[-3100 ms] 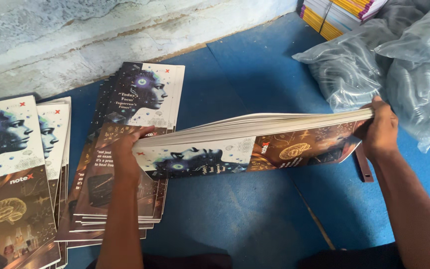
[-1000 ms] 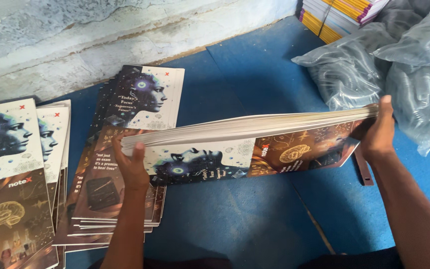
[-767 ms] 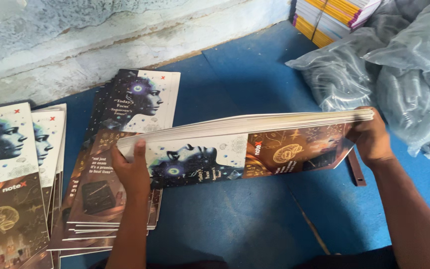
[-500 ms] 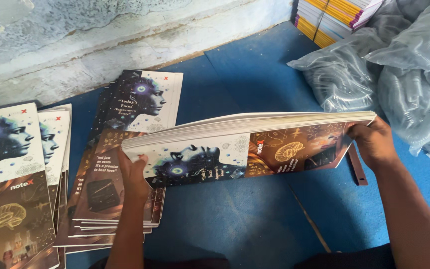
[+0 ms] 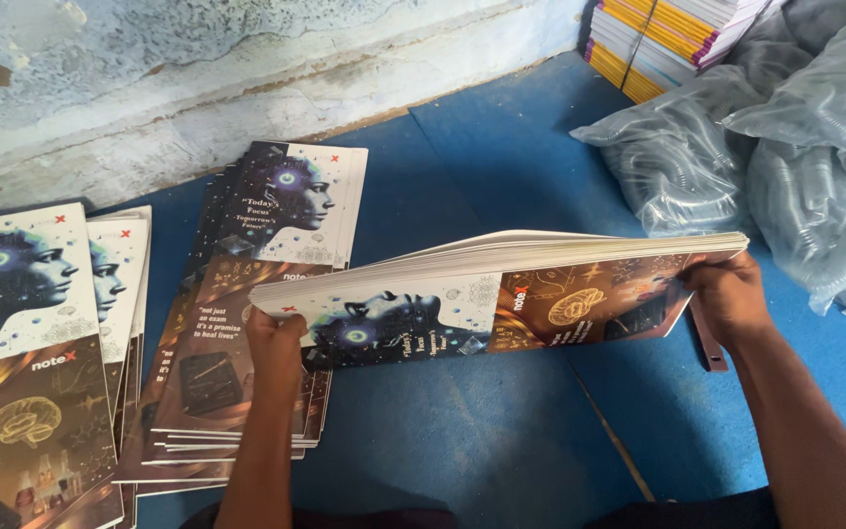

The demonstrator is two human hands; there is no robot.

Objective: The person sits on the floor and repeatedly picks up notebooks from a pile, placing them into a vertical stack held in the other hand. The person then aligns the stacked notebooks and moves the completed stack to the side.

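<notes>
Two hands are seen holding one thick bundle of printed cover sheets above a blue floor mat, the bundle being kept roughly level and tilted so that its printed underside faces the camera. The bundle's left end is gripped by the left hand, whose fingers are curled closed around the edge, while the right end is clamped by the right hand, its fingers closed over the corner. Below and to the left of the bundle, a fanned stack of the same covers is laid on the mat, and a further stack is set at the far left. Grey plastic bags are heaped at the right, near a pile of books with coloured spines placed against a weathered wall.
</notes>
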